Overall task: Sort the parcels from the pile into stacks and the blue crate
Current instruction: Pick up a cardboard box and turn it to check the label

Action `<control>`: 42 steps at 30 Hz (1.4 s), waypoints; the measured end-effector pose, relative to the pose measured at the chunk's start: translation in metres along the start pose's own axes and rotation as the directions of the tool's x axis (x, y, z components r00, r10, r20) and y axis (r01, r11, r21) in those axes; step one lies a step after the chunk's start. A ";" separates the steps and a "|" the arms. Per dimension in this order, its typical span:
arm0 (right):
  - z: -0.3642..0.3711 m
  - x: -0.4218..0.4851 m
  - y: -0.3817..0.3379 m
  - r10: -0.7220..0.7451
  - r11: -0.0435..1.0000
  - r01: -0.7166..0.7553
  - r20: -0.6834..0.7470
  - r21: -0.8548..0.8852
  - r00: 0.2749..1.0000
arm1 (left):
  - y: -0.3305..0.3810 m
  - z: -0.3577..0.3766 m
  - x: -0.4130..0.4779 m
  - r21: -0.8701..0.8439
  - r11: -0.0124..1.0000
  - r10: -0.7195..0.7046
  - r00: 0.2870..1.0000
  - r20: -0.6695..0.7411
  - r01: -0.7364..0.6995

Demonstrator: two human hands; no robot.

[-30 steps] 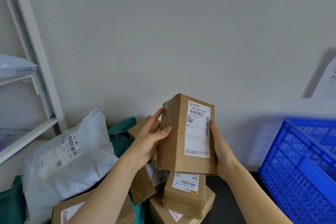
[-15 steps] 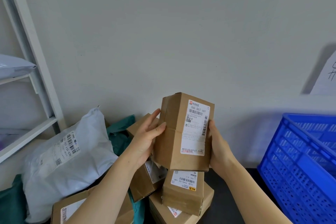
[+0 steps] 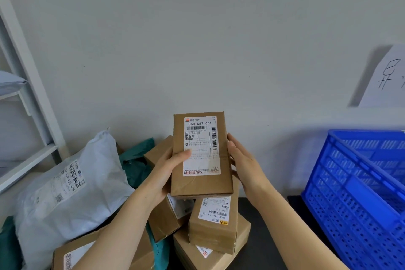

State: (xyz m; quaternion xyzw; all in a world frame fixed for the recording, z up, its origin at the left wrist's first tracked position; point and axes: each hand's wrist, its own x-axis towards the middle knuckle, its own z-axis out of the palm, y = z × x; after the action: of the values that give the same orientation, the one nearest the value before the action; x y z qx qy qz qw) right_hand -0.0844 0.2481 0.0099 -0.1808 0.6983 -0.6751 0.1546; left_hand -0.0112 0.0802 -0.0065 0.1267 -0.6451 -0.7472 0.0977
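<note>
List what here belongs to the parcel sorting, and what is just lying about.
Job: tall brown cardboard box with white label, between left hand and right hand; pile of brown cardboard boxes; white plastic mailer bag; blue plastic crate.
Lying about: white metal shelf rack; handwritten white paper sheet.

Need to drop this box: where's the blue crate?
In the head view, the blue perforated plastic crate stands far right, past the right hand, apart from the brown cardboard box pile.

Box (image 3: 201, 184) between left hand (image 3: 168, 173), right hand (image 3: 245, 164)
</note>
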 end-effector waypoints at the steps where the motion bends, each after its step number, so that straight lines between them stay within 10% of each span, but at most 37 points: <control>1: 0.000 -0.001 0.000 -0.005 1.000 0.005 0.005 -0.008 1.000 | -0.001 0.000 0.001 -0.007 1.000 -0.009 1.000 -0.002 0.009; 13: -0.006 -0.006 -0.001 -0.054 0.998 0.055 -0.048 0.013 0.997 | -0.005 -0.002 0.001 0.135 0.990 -0.043 0.998 0.035 0.038; 42: -0.007 -0.016 -0.012 0.079 0.997 -0.076 -0.149 0.031 0.986 | 0.004 0.007 -0.012 0.543 0.780 0.399 0.916 -0.050 -0.311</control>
State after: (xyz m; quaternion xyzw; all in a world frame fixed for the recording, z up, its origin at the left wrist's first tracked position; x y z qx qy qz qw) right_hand -0.0728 0.2609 0.0218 -0.1003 0.7060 -0.6889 0.1300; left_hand -0.0025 0.0895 -0.0004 0.0845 -0.8258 -0.4980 0.2508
